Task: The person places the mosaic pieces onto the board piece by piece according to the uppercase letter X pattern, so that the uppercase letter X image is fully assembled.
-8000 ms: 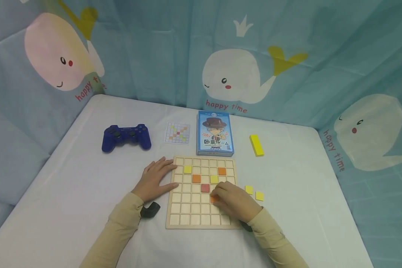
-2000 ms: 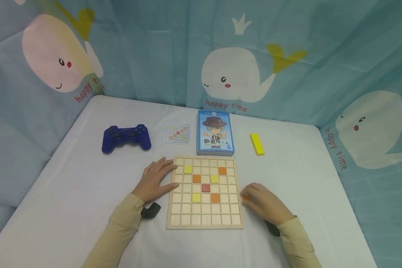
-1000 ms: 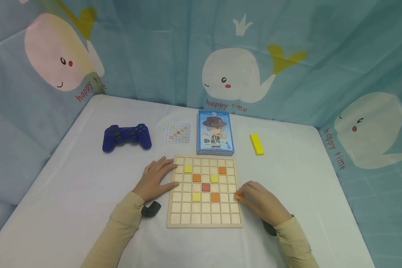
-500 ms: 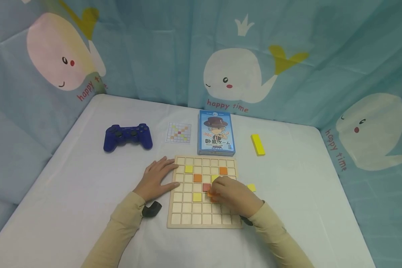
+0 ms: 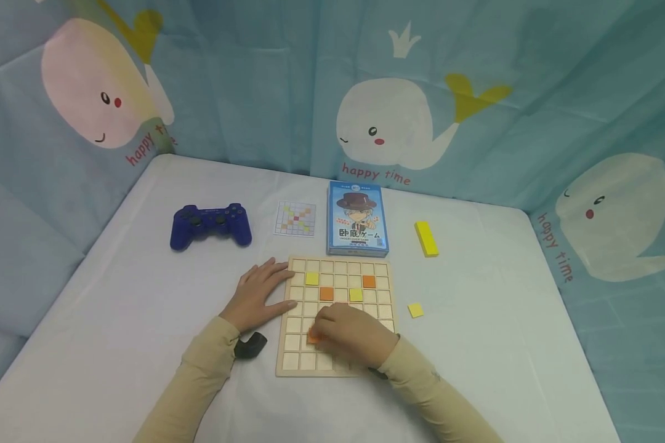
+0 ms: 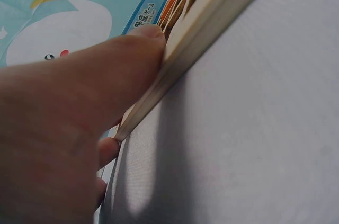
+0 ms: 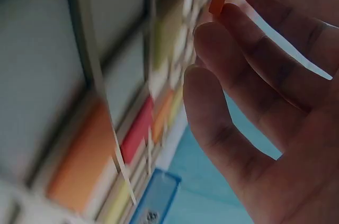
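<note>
A square wooden grid board point(image 5: 299, 361) lies on the table with several coloured tiles in its cells. Its upper rows hold a yellow tile point(image 5: 312, 279), an orange tile point(image 5: 326, 293), another yellow tile point(image 5: 356, 295) and another orange tile point(image 5: 369, 281). My left hand point(image 5: 259, 295) rests along the board's left edge, fingers extended, thumb on the rim. Over the lower left cells my right hand point(image 5: 354, 332) pinches an orange tile point(image 5: 313, 336). It hides the middle cells in the head view; the right wrist view shows a red tile point(image 7: 137, 131) there.
Right of the board lies a loose yellow tile point(image 5: 415, 310), with a yellow bar point(image 5: 427, 239) farther back. Behind the board are a blue game box point(image 5: 357, 218), a printed pattern card point(image 5: 295, 218) and a blue game controller point(image 5: 210, 226).
My right hand has carried the orange tile from beside the board's right edge to its lower left. Earlier, a yellow tile went from the table onto the board. My left hand stays put.
</note>
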### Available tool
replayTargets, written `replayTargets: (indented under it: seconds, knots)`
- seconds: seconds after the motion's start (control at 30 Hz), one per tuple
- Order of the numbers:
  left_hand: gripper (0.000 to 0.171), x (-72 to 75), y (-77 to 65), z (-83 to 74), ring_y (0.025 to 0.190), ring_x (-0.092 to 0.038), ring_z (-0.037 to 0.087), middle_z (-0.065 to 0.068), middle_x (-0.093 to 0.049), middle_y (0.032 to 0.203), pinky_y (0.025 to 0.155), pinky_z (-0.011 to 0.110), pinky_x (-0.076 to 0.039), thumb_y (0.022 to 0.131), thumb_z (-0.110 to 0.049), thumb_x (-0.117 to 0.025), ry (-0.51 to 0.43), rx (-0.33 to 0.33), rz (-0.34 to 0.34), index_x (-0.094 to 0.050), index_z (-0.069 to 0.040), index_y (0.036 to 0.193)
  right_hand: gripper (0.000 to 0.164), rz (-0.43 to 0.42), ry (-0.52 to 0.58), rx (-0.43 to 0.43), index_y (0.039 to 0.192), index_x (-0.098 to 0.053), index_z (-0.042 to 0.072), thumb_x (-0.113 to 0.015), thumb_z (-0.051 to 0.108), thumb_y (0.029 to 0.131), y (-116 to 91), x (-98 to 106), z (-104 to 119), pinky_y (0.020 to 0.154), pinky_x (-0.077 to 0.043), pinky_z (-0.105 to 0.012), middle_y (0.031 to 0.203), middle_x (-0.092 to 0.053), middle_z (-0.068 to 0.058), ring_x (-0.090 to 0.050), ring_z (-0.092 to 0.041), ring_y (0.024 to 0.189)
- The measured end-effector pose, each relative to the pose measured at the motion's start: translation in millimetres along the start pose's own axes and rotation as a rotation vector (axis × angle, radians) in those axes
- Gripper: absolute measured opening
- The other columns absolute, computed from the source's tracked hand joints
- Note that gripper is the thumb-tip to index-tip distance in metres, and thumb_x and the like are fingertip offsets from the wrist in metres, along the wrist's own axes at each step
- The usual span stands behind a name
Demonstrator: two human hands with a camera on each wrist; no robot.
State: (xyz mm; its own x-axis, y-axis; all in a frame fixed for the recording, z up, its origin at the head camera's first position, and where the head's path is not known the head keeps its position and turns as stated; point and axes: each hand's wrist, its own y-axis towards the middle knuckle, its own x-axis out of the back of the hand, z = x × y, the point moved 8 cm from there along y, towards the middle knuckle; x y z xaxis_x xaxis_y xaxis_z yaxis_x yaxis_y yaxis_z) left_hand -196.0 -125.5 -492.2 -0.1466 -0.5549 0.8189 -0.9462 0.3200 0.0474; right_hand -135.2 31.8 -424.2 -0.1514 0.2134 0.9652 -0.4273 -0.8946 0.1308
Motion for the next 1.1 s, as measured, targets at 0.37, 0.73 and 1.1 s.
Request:
replayTargets:
  seconds: [0.37,0.73,1.1]
  knots:
    - [0.063,0.0,0.4,0.2,0.146,-0.019,0.029,0.003,-0.037,0.151,0.119,0.053,-0.008,0.087,-0.052,-0.063,0.002,0.005,0.002,-0.048,-0.022,0.139,0.012,0.060,-0.017,-0.013,0.099,-0.064,0.022,-0.069,0.024,0.089,3.8,-22.5,10.4,0.079,-0.051,-0.013,0.099,-0.059,0.011,-0.059,-0.002,0.089]
    - [0.063,0.5,0.8,-1.0,0.146,-0.019,0.030,0.004,-0.038,0.151,0.119,0.054,-0.008,0.087,-0.051,-0.063,-0.002,-0.002,-0.003,-0.048,-0.021,0.140,0.012,0.071,-0.008,-0.025,0.101,-0.065,0.022,-0.067,0.024,0.090,3.2,-22.9,9.2,0.081,-0.050,-0.011,0.101,-0.059,0.010,-0.059,-0.002,0.090]
    - [0.062,1.0,0.4,-1.2,0.146,-0.019,0.030,0.004,-0.037,0.151,0.118,0.053,-0.009,0.088,-0.051,-0.063,0.005,-0.005,-0.001,-0.048,-0.021,0.139,0.010,0.087,0.030,-0.056,0.103,-0.064,0.020,-0.064,0.020,0.093,3.2,-24.8,8.3,0.076,-0.049,-0.010,0.100,-0.056,0.008,-0.057,-0.002,0.087]
